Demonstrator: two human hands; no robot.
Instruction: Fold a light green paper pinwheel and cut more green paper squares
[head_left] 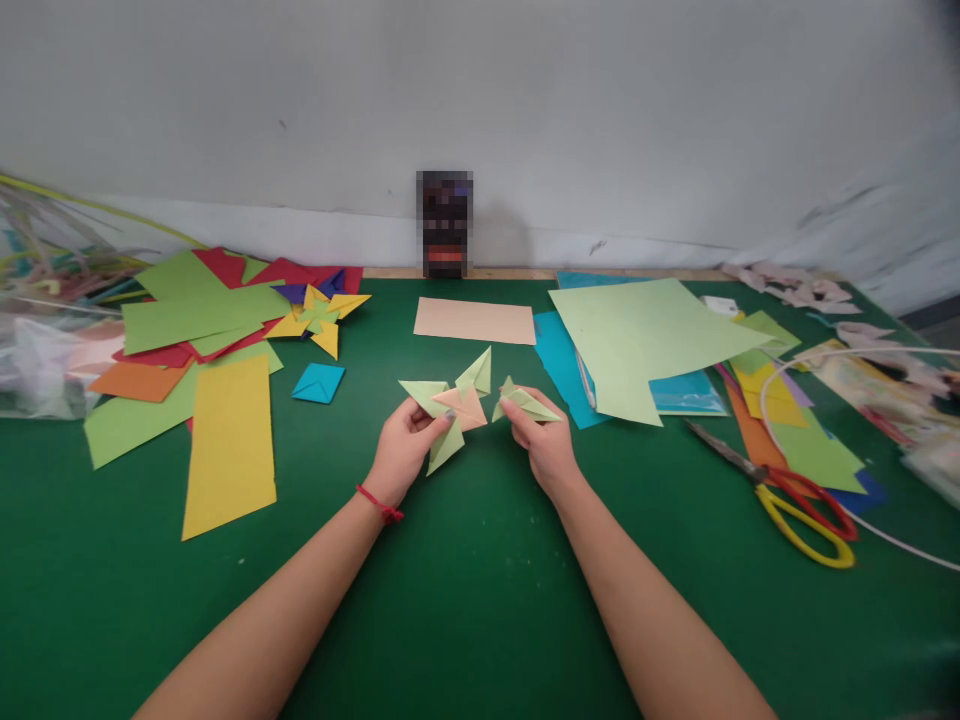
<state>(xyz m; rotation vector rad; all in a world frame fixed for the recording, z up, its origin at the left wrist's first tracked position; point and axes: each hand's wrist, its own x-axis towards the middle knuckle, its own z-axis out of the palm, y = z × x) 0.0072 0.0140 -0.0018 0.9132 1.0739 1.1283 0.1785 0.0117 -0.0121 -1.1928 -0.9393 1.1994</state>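
Pinched in my left hand is an origami star with pale green points and a peach square centre. My left thumb presses on its middle, and the fingers behind it are partly hidden. My right hand grips a separate folded pale green paper piece between thumb and fingers, a small gap to the right of the star. Both are held above the green table. Beyond them lies a flat peach paper strip.
A finished yellow, green and blue paper star and a folded blue square lie left, near coloured sheets. Right are a large pale green sheet and red-yellow scissors. A blurred dark upright object leans against the wall.
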